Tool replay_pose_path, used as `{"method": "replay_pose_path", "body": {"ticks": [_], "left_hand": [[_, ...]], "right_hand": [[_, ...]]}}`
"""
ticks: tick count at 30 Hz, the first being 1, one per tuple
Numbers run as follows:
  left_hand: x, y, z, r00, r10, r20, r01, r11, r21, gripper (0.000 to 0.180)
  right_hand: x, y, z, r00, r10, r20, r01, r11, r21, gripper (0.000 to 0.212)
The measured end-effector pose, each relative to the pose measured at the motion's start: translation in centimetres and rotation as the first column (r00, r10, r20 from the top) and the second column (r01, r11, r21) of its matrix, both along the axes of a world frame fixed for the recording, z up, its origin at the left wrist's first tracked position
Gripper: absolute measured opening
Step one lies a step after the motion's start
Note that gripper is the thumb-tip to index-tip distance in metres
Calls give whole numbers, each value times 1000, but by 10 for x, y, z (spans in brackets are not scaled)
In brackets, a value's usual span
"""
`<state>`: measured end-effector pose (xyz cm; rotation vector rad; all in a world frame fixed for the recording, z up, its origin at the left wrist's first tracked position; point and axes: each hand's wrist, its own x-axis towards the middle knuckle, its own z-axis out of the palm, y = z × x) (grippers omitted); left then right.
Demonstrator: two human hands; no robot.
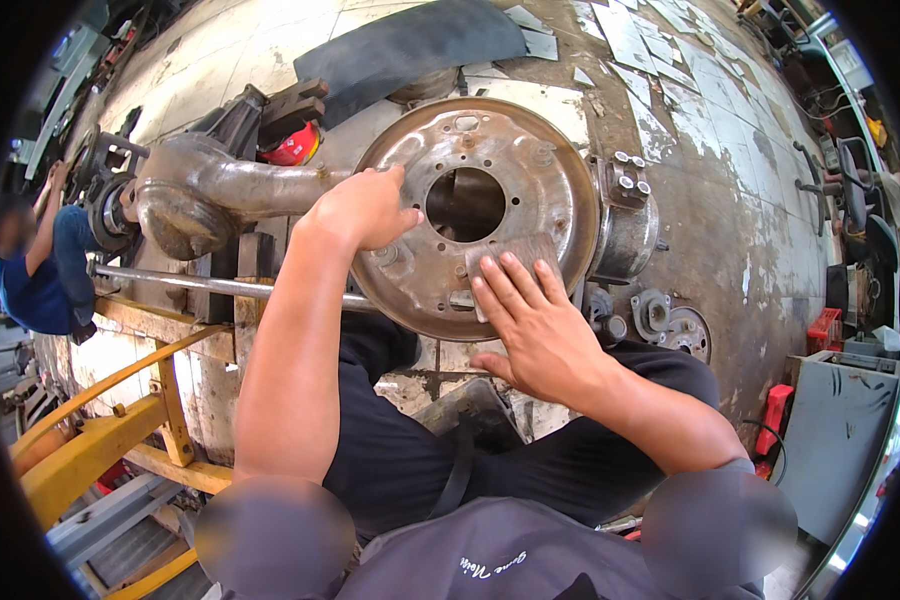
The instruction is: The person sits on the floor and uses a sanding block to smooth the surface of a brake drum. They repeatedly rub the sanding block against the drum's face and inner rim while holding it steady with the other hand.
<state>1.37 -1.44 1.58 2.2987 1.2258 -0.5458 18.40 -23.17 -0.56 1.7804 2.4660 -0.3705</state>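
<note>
A large round brake backing plate (560,190), brown with surface rust and a wide centre hole, sits at the end of an axle housing (270,190). My left hand (368,208) rests on the plate's left side, thumb and forefinger apart; its other fingers are mostly hidden. At the plate's lower right, my right hand (542,325) lies flat with fingers spread over a brownish-grey rectangular sheet that looks like sandpaper (542,250). Its fingertips press the sheet against the metal, while the thumb points left off the sheet.
A drum-like metal part (630,235) with bolts stands right of the plate. Smaller metal parts (653,312) lie below it. A yellow frame (100,440) is at the lower left, a dark curved panel (410,50) beyond. Another person (45,265) sits at the far left.
</note>
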Motion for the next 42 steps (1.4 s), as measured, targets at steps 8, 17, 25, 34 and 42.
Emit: {"method": "replay_pose_path", "body": {"ticks": [8, 17, 25, 34, 42], "left_hand": [[8, -2, 6, 999, 16, -51, -18, 1000, -23, 75], [8, 0, 3, 998, 5, -63, -6, 1000, -20, 75], [-4, -3, -8, 998, -23, 54, 18, 995, 102, 60], [2, -1, -1, 1000, 3, -15, -3, 1000, 13, 76], [8, 0, 5, 998, 38, -53, -39, 999, -34, 76]], "right_hand": [[2, 9, -8, 999, 1, -52, 1, 999, 53, 79], [3, 5, -8, 998, -58, -28, 60, 996, 73, 82], [-8, -15, -4, 996, -91, -23, 91, 995, 33, 85], [-9, 0, -4, 995, -99, -2, 99, 995, 31, 88], [-4, 8, -9, 995, -102, -2, 102, 991, 88, 88]]}}
